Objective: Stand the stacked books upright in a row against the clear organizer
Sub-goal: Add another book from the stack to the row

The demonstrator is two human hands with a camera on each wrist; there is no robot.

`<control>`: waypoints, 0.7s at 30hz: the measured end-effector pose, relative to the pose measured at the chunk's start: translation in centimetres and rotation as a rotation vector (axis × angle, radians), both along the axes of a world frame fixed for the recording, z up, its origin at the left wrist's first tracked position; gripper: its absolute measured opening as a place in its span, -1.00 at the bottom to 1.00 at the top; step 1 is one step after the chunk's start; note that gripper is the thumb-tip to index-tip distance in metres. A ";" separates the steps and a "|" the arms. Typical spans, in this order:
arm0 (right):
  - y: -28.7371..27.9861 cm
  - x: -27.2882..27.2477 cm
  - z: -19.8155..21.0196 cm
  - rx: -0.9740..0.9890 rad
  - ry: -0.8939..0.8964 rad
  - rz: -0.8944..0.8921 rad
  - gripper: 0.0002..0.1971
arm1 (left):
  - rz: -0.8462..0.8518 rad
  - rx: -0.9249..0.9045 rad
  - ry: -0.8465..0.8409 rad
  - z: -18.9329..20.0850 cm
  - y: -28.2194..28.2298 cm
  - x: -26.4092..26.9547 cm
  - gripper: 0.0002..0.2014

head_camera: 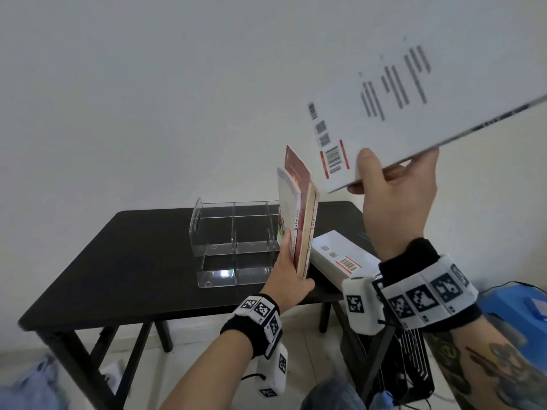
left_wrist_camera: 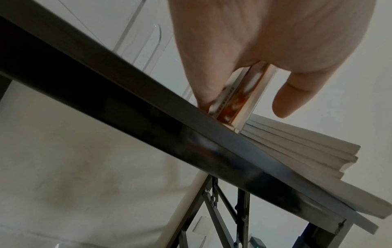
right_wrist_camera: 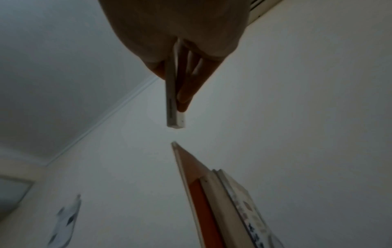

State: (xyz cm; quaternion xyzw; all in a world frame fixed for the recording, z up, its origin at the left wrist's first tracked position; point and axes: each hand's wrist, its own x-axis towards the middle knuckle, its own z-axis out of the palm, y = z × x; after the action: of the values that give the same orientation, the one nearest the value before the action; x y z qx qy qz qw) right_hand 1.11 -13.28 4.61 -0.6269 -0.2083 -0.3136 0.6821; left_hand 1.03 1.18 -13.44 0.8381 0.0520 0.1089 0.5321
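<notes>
A clear organizer point(head_camera: 233, 241) with dividers stands on the black table point(head_camera: 142, 261). Against its right end stand a few upright books point(head_camera: 299, 220), and my left hand point(head_camera: 291, 270) grips their near edges, thumb on the right side. In the left wrist view the left hand point(left_wrist_camera: 244, 94) clasps those upright books point(left_wrist_camera: 239, 97) at the table edge. My right hand point(head_camera: 393, 187) holds a large white book point(head_camera: 414, 110) tilted in the air above and to the right, thumb on its back cover. The right wrist view shows that white book point(right_wrist_camera: 172, 94) edge-on. A stack of flat white books point(head_camera: 340, 258) lies right of the upright ones.
The stack of books point(left_wrist_camera: 297, 151) overhangs the table's front right corner. A black stand point(head_camera: 411, 365) and a blue object point(head_camera: 521, 309) sit on the floor at the right. A white wall rises behind the table.
</notes>
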 end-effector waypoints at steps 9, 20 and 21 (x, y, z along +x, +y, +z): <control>4.4 -1.6 -4.2 -0.507 -0.098 0.009 -0.73 | 0.006 -0.031 0.034 0.0 0.1 0.0 0.06; 6.1 -0.5 -8.9 -1.110 0.122 -0.092 -0.54 | 0.056 0.259 -0.009 -3.4 1.1 1.6 0.18; 6.1 -0.5 -9.2 -1.110 0.139 -0.094 -0.56 | 0.046 0.258 -0.041 -3.6 1.1 1.7 0.13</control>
State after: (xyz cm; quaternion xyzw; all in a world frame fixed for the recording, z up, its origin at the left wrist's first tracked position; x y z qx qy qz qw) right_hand 0.61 -7.18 -4.59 -0.9198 -0.2684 -0.1448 0.2470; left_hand 2.74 2.30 -17.09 0.8956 0.0458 0.1439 0.4184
